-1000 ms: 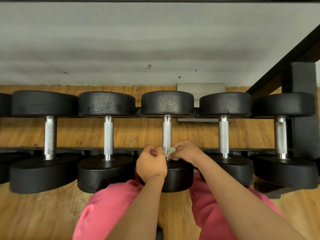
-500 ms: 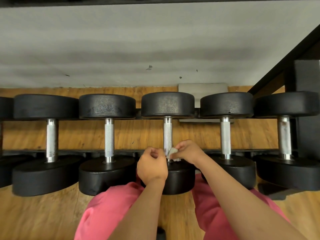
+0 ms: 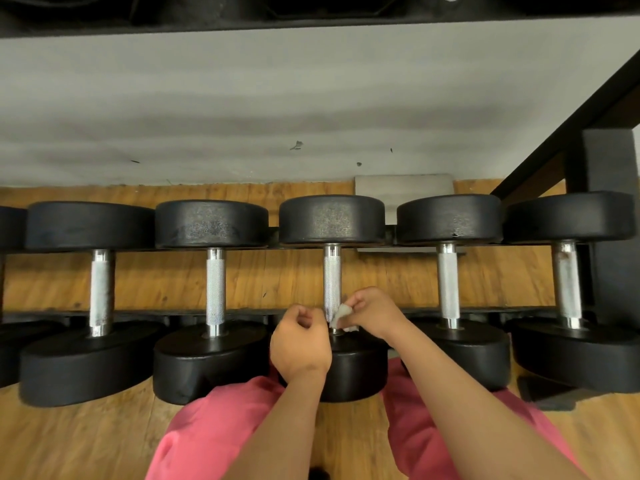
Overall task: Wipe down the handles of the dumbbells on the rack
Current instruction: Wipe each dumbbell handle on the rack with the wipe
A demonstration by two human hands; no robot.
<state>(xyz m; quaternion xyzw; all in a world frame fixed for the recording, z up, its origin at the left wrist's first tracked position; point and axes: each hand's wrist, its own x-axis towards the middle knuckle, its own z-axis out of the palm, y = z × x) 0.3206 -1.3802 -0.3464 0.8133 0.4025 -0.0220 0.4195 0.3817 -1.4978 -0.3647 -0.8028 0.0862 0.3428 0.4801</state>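
Note:
Several black dumbbells with knurled silver handles lie side by side on a low black rack [image 3: 145, 312]. The middle dumbbell [image 3: 331, 220] has its handle [image 3: 331, 275] between my hands. My right hand [image 3: 372, 315] pinches a small grey cloth [image 3: 341, 315] against the near end of that handle. My left hand [image 3: 299, 342] hovers just left of the handle with its fingers curled; I cannot tell whether it holds an end of the cloth. The handle's lowest part is hidden by the cloth and my fingers.
Neighbouring handles stand to the left [image 3: 215, 287] and right [image 3: 448, 282]. A black rack post [image 3: 613, 223] rises at the right. An upper shelf edge [image 3: 311, 15] runs overhead. My knees in pink trousers [image 3: 214, 427] rest on the wooden floor [image 3: 69, 441] before the rack.
The view has tilted up slightly, showing the upper shelf. My hands stay at the near end of the middle handle, with the cloth shifted only a little.

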